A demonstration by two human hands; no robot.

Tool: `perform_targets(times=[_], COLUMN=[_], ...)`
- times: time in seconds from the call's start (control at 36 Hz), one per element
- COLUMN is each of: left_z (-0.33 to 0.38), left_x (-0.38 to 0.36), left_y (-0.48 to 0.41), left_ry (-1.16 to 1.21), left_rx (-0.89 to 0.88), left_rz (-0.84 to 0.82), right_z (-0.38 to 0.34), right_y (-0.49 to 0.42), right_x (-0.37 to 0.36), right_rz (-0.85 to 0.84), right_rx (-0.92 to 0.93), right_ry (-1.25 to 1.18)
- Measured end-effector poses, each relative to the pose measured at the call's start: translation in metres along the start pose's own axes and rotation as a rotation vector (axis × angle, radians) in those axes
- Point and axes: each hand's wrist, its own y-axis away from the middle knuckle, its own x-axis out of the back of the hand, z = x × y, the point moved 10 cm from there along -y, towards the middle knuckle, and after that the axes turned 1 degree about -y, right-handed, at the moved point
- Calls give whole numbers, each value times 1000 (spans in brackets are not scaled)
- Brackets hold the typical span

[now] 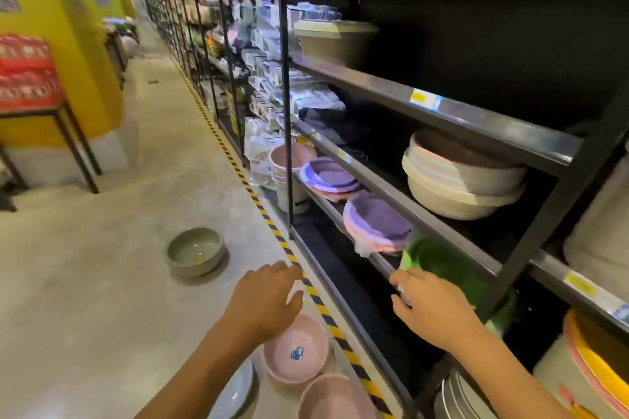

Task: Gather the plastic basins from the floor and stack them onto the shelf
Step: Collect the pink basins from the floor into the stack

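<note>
At the dark shelf (476,126), the right hand (434,311) grips green basins (442,260).

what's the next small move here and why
Probably push the green basins fully onto the shelf: the right hand holds them at its edge. The left hand hangs open over the pink basin.

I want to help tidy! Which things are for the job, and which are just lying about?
Job: green basin held by right hand, pink basins, grey basins, shelf, left hand.
Lying about: red cloth, hanging packets.
</note>
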Motion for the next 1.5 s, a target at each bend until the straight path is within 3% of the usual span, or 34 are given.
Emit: perform_targets(times=[0.19,0.47,0.61,0.75,0.94,1.14,1.33,1.5], left_z=[-15,-23,-24,-33,-75,-113,-140,-154], left_x=[-13,-129,-239,-374,-592,-770,-898,-939], left_y=[-3,-17,-21,-17,-12,-16,-9,8], left_ry=[-13,57,112,110,114,9,212,305], left_rx=[208,412,376,327,361,393,449,592], left_rz=[44,47,54,55,-41,-63,18,187], right_z=[3,27,52,73,114,139,173,205], right_y=[-54,-110,-111,-102,-92,-98,-99,-96], right_x=[-21,-138,-245,-396,-622,-798,-922,-958], right_rz=[-35,-192,-241,-273,-349,-354,-318,-117], right_rx=[142,287,268,245,171,146,77,-1], right_ry=[-27,-14,-45,15,48,84,-70,-325])
